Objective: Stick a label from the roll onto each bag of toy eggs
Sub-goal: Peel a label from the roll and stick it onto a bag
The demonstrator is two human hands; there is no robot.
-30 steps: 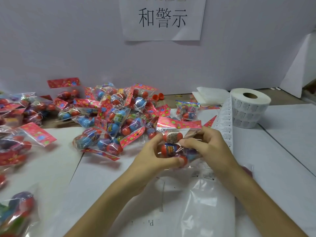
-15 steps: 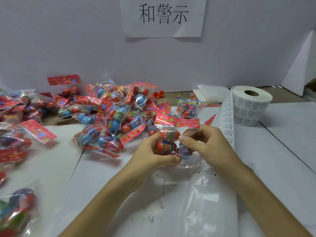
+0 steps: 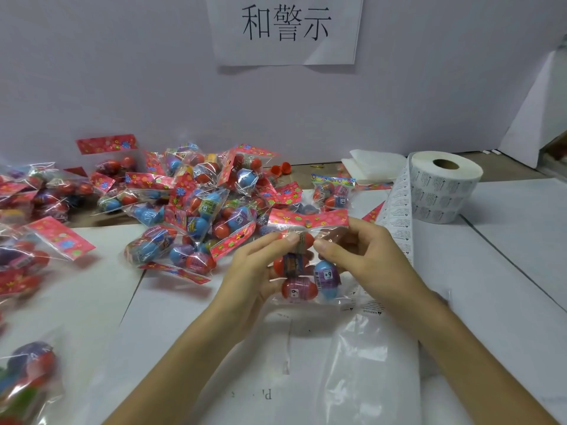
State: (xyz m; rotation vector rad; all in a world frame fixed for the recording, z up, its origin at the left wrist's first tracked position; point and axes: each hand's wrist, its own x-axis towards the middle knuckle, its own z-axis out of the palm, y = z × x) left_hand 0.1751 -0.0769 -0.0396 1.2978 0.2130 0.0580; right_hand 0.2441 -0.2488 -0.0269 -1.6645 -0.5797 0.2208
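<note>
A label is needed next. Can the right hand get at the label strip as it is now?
Probably yes: the label strip runs just beside the right hand, nothing between, but that hand pinches the bag of toy eggs and must release it first.

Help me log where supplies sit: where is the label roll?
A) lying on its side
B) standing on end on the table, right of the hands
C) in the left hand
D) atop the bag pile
B: the label roll stands on end right of the right hand, label strip trailing down; that hand and the left hand pinch a bag of toy eggs.
</note>
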